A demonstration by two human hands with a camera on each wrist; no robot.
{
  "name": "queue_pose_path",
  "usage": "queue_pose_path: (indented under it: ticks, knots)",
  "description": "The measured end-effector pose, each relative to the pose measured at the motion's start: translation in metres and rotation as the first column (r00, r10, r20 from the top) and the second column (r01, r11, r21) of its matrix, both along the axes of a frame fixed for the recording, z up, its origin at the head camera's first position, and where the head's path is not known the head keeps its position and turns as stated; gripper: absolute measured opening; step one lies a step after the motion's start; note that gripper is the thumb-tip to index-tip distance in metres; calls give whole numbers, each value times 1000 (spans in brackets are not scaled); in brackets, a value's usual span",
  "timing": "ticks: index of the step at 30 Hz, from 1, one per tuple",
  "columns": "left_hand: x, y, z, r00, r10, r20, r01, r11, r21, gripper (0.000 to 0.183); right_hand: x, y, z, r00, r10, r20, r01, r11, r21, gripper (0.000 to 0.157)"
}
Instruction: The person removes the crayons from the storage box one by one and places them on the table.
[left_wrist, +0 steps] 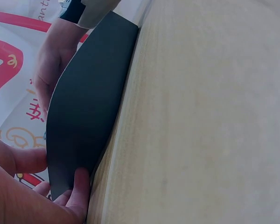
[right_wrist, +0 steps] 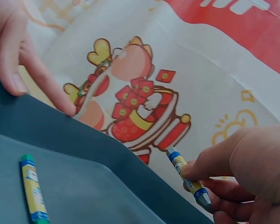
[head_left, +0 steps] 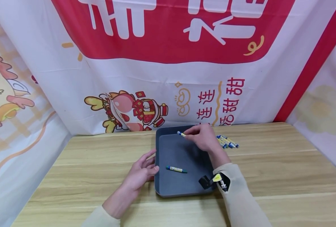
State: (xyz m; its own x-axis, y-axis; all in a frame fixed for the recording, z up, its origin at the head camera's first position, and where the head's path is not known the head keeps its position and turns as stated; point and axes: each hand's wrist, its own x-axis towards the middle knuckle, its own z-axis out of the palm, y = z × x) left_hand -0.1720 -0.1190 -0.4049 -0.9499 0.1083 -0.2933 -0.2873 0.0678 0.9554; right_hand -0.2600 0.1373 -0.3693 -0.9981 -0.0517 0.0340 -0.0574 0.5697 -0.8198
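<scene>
My right hand [head_left: 203, 137] pinches a grey crayon [right_wrist: 189, 178] in a yellow and blue wrapper between thumb and fingers, over the far part of a dark grey tray [head_left: 168, 186]. Inside the tray, towards its near left, lies a green crayon [head_left: 176, 169] in a similar wrapper. My left hand [head_left: 140, 171] rests at the tray's left side, fingers fairly straight. The left wrist view has its fingertips [left_wrist: 81, 179] against the outer wall and the thumb at the rim.
Several more crayons [head_left: 227, 142] lie in a loose pile on the wooden table [head_left: 284, 164], right of the tray. Behind the table hangs a printed cloth [head_left: 145, 78], close to the tray's far end. A small black camera mount [head_left: 213, 181] sits on my right wrist.
</scene>
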Motion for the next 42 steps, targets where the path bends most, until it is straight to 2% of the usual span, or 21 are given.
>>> queue_pose_path:
  ticks: [8,25,42]
  knots:
    - [0,0,0,1000,-3,8,3,1000,4,67,-4,22,-1,1000,-18,18,19,998,-60,18]
    - [-1,0,-1,1000,0,4,0,1000,-3,66,-11,57,-9,993,-93,-76,90,995,-49,23]
    - [-2,-1,-2,1000,3,21,-3,1000,-5,66,-12,88,-19,988,-142,-56,137,987,-90,27]
